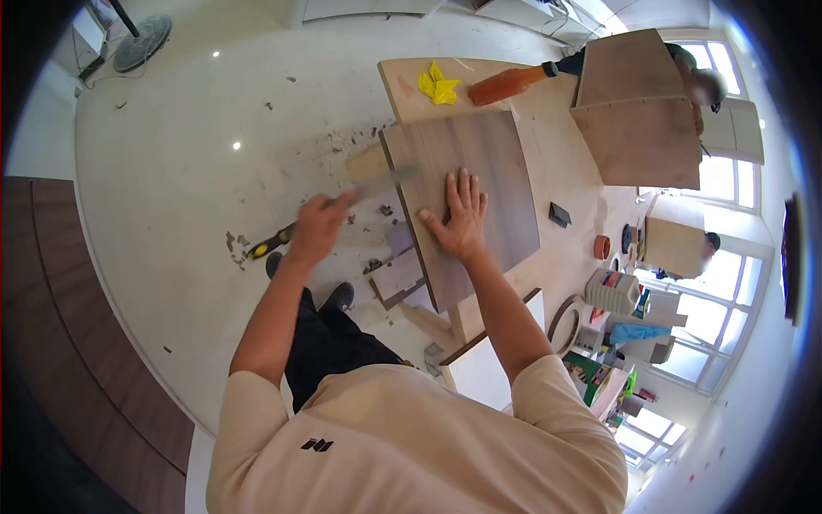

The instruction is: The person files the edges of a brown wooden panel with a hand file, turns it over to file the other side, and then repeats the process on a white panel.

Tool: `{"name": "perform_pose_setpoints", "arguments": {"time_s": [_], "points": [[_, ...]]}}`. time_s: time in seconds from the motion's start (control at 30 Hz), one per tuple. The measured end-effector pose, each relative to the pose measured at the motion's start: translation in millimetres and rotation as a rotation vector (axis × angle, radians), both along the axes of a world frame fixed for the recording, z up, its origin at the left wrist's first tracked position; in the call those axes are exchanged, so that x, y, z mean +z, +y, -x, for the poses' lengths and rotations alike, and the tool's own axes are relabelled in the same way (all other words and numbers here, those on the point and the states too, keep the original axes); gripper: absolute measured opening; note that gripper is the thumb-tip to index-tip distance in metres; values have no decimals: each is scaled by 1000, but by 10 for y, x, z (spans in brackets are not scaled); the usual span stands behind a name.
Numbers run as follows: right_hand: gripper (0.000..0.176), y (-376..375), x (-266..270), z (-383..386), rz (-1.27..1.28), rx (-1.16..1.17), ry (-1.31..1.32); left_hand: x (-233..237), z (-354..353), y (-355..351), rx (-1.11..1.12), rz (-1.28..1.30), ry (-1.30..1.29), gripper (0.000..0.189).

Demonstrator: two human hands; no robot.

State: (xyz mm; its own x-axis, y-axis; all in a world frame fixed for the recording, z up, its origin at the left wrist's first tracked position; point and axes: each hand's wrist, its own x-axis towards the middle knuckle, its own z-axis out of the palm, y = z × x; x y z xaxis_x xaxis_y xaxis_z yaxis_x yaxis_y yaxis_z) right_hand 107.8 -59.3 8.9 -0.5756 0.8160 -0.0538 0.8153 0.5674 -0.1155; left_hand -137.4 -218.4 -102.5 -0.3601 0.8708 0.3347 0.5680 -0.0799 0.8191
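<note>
My left hand (pixel 318 226) is closed around what looks like a file, its flat grey blade (pixel 381 182) blurred by motion. The blade reaches over the near-left edge of a brown wood-grain board (pixel 505 184). Behind the hand, in line with the tool, a black-and-yellow handle (pixel 272 242) shows. My right hand (pixel 462 214) lies flat on the board with fingers spread. The board rests on a pale wooden workbench (pixel 556 163) and overhangs its edge.
On the bench are a yellow cloth (pixel 437 84), an orange bottle (pixel 507 85), a small dark block (pixel 559 214) and a wooden box (pixel 638 141) with a person behind it. A white jug (pixel 612 291) stands farther right. Scraps litter the floor (pixel 197 197).
</note>
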Motion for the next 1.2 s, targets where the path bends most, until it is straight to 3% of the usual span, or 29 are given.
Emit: {"name": "perform_pose_setpoints", "arguments": {"time_s": [0.1, 0.4, 0.6, 0.7, 0.8, 1.0, 1.2], "points": [[106, -11, 173, 375, 81, 24, -46, -131, 307, -424, 181, 65, -94, 52], [104, 711, 80, 920, 240, 59, 151, -227, 128, -910, 281, 111, -192, 50], [105, 403, 97, 715, 170, 170, 78, -187, 12, -875, 288, 116, -214, 49], [102, 364, 136, 859, 108, 113, 36, -194, 6, -806, 280, 90, -219, 49], [91, 501, 193, 1147, 124, 14, 185, -181, 9, -740, 283, 89, -242, 50], [58, 666, 179, 1392, 122, -56, 178, -183, 59, -653, 271, 55, -227, 50], [45, 686, 97, 1437, 111, -93, 231, -228, 98, -395, 231, 6, -226, 52]]}}
